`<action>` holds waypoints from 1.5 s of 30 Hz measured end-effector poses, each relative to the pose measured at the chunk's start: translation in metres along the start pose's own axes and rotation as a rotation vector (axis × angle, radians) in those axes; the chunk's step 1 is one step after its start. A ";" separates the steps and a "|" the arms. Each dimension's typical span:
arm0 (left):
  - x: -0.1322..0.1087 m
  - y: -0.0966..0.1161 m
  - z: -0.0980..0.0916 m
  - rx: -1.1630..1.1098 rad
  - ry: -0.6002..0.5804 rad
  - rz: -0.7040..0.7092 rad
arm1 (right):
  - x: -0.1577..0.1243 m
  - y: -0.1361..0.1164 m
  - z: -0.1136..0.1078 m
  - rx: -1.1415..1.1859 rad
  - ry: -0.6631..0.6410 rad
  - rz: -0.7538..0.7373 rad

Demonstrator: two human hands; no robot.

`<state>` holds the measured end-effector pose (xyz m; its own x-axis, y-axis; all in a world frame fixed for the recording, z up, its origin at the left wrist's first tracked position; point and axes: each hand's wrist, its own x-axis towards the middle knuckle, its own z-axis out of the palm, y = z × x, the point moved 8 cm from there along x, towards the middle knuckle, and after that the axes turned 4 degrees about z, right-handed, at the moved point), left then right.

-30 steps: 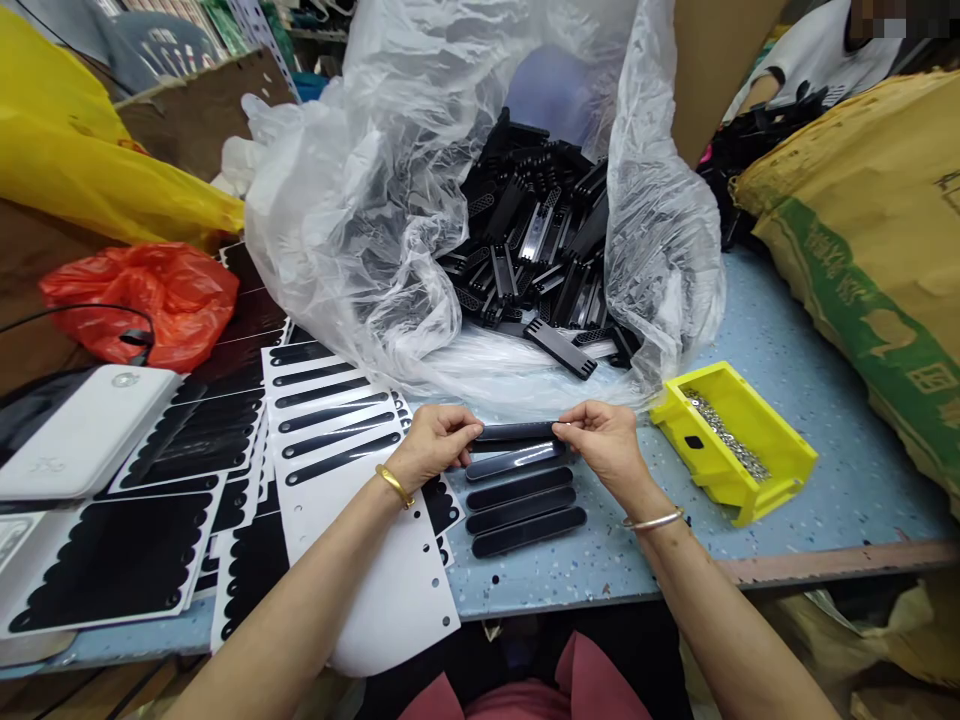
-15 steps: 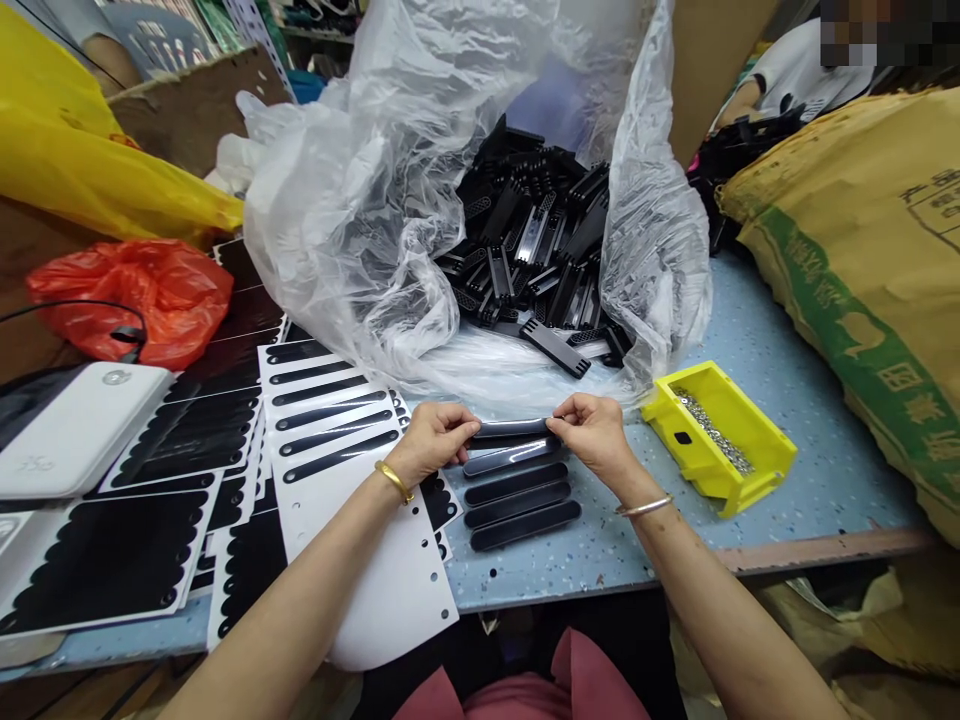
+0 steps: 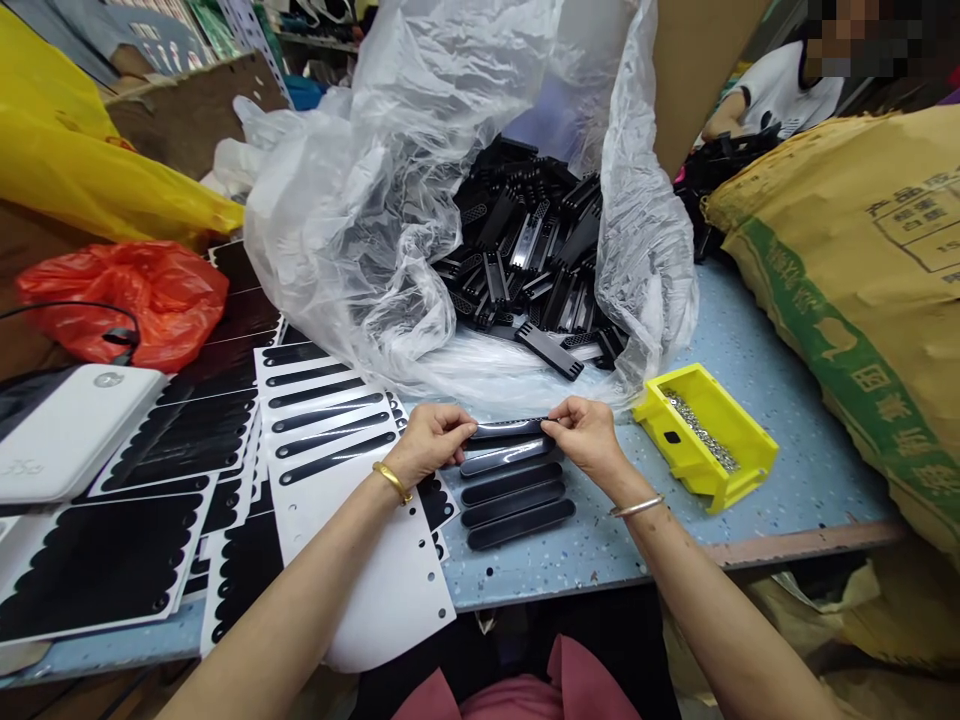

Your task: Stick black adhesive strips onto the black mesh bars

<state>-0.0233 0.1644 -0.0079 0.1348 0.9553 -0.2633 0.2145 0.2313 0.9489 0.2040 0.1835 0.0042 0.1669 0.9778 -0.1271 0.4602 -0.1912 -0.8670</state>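
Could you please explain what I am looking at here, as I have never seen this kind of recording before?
There is no machine: the one picture comes from a camera worn on a person's head, looking down at their own two bare hands. The left hand and right hand pinch the two ends of a black strip, just above the blue table. Four similar strips lie in a row nearer the person. Behind is a clear bag of black parts. White sheets with black strip shapes lie to the left, a yellow tray of metal pieces to the right. The co-worker at top right is someone else.
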 end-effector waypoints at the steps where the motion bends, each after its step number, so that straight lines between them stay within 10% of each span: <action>1: 0.000 0.000 0.000 0.000 -0.001 0.000 | -0.001 -0.001 -0.001 0.004 0.001 -0.002; 45: 0.000 0.000 0.002 -0.021 -0.009 0.009 | 0.012 -0.001 0.001 0.071 -0.052 0.047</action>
<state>-0.0215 0.1637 -0.0080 0.1454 0.9555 -0.2566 0.1927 0.2271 0.9546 0.2043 0.1954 0.0027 0.1407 0.9713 -0.1919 0.3901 -0.2326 -0.8909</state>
